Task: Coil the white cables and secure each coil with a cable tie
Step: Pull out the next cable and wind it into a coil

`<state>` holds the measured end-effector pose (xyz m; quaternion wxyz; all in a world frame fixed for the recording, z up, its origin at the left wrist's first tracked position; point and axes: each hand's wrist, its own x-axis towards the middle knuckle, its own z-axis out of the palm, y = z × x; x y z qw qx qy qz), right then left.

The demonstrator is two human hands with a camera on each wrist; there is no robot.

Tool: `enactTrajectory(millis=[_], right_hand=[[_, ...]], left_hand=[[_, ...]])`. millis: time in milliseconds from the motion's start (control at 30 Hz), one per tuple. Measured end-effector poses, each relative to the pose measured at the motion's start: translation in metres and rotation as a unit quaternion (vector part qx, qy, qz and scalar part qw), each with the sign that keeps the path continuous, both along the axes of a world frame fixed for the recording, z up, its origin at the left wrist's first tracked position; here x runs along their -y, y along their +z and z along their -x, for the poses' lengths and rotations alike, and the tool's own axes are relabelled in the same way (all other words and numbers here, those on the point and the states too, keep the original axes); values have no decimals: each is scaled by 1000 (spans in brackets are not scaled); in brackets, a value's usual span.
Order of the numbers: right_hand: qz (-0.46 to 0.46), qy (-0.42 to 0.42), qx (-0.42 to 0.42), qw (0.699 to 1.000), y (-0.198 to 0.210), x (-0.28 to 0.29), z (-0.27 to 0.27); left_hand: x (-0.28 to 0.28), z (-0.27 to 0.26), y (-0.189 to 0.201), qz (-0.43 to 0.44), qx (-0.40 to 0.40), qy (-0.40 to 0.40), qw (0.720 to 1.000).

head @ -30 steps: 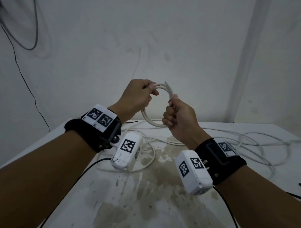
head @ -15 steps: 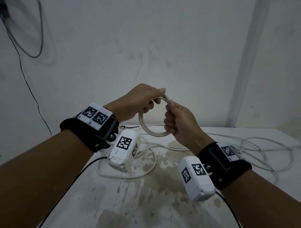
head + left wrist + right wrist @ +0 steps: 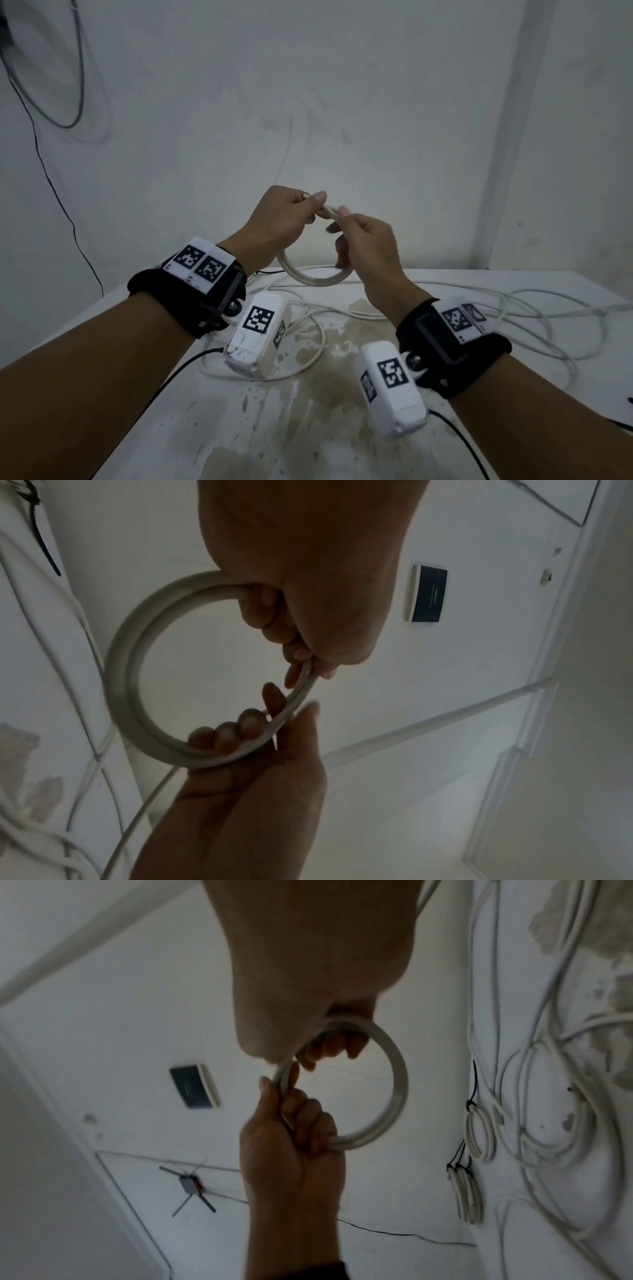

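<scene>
Since a moment ago the right hand [image 3: 368, 245] has slid up the ring: it no longer clutches the right side in a fist but pinches the top arc, thumb and forefinger almost touching the left hand [image 3: 278, 222]. Its lower fingers have loosened and hang inside the loop, blurred with motion. The short free end that stuck up above the hands a second back is gone from sight, laid in or hidden behind the fingers; I cannot tell which.

The small coil of thick white round cable [image 3: 310, 275] hangs in the air between both hands, above the far middle of the stained white bench [image 3: 260, 431], clear of its surface. The left wrist view shows two turns lying side by side, and the left hand's fingers curl round the upper left arc, closed firmly on it.

From the coil's lower right a single strand of the same cable trails down past the right wrist. Loose white cables [image 3: 534, 308] sprawl over the right and far side of the bench. In the right wrist view, three small finished white coils bound with black cable ties [image 3: 471, 1191] lie at the bench's far edge.

I judge the winding of this coil to be nearly shaped, though the trailing strand suggests more length to take in. No tie is in either hand, so fastening is yet to come. With the right hand's lower fingers slack, the turns could spring apart unless the left hand's hold stays firm.
</scene>
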<state>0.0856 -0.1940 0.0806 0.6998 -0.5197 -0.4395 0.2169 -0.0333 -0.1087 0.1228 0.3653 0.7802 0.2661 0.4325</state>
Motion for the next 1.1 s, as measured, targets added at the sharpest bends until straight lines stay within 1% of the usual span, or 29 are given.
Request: enactTrajectory(millis=[33,67,100,133,200,233,300,333,367,433,500,567,667,733,833,867,967,1033,1100], right_hand=[[-12,-76,38,996,0,0,-2],[-16,-145,87,985,0,-2,-6],[-7,-185,140,973,1,-2,-10],[11,-192,191,963,3,-3,-13],[54,-165,290,941,10,-3,-19],[66,-155,325,931,13,-3,-22],[70,-142,359,920,21,-3,-27],[69,-132,360,921,24,-3,-30],[65,-114,345,929,27,-3,-31],[42,-63,271,960,29,-2,-32],[18,-15,198,980,26,-1,-34],[9,31,148,989,22,0,-37],[7,106,53,993,16,3,-40],[20,164,-18,986,12,5,-40],[64,250,-57,964,4,4,-38],[71,289,-75,952,1,4,-36],[55,401,-176,897,-1,7,-31],[59,432,-194,879,3,8,-29],[75,432,-190,878,8,8,-25]], left_hand=[[0,0,1,1,2,-1,1000],[0,1,2,1,2,-3,1000],[0,1,3,-2,-1,-9,1000],[0,2,4,-8,-6,-14,1000],[0,4,5,-28,-14,-15,999],[-1,5,5,-38,-15,-8,999],[-3,6,4,-51,-14,17,998],[-4,5,3,-56,-11,29,998],[-5,4,3,-59,-4,41,997],[-5,1,3,-66,15,56,996],[-4,0,5,-71,27,60,995],[-3,0,6,-66,32,50,996],[-3,3,5,-49,47,5,998],[-3,4,6,-35,67,-37,996],[1,6,11,-27,75,-86,993],[1,7,12,-33,66,-93,993],[1,8,13,-53,26,-106,993],[-1,10,12,-49,8,-112,992],[-2,11,9,-44,2,-116,992]])
